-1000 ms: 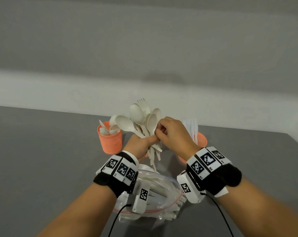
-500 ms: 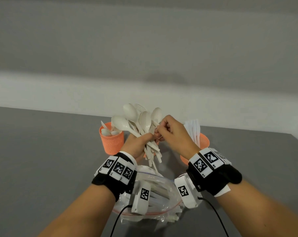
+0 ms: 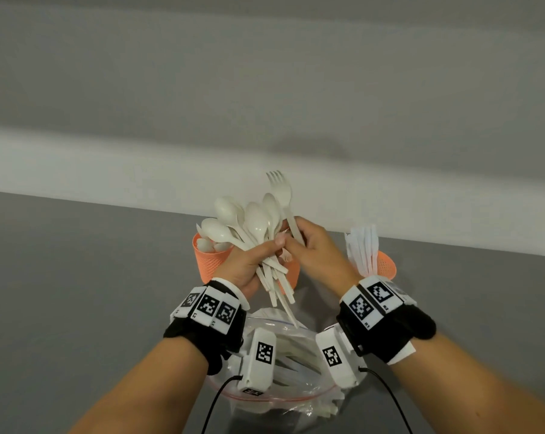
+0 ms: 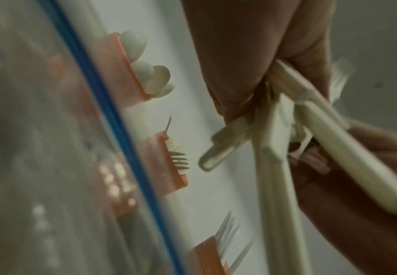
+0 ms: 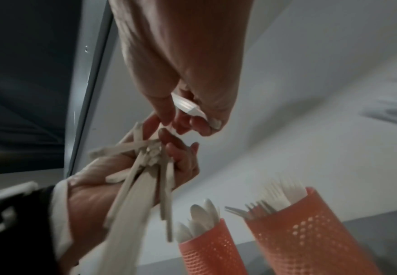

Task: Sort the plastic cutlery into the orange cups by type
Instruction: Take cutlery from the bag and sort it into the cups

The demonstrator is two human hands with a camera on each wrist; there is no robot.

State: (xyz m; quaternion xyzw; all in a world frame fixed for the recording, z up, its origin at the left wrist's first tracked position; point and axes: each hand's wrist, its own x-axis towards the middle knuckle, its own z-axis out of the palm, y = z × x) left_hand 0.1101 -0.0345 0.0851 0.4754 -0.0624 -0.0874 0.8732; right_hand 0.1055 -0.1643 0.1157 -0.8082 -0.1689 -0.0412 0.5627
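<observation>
My left hand (image 3: 264,255) grips a bundle of white plastic spoons (image 3: 252,223) by the handles, bowls up, above the table. Just right of it, my right hand (image 3: 299,236) pinches the handle of a white fork (image 3: 280,195), whose tines stand above the spoons. Three orange mesh cups stand behind the hands. The left cup (image 3: 210,264) holds spoons, the middle cup (image 3: 291,274) is mostly hidden, and the right cup (image 3: 385,264) holds knives. In the right wrist view the fork handle (image 5: 188,108) lies in my curled fingers above the spoon cup (image 5: 209,249) and the fork cup (image 5: 310,232).
A clear zip bag (image 3: 283,371) with more white cutlery lies on the grey table (image 3: 77,277) under my wrists. Its blue zip strip (image 4: 112,130) fills the left of the left wrist view. A pale wall runs behind the table's far edge.
My right hand has drawn the fork up and to the right, out of the bundle. The left hand still holds the spoons in about the same place.
</observation>
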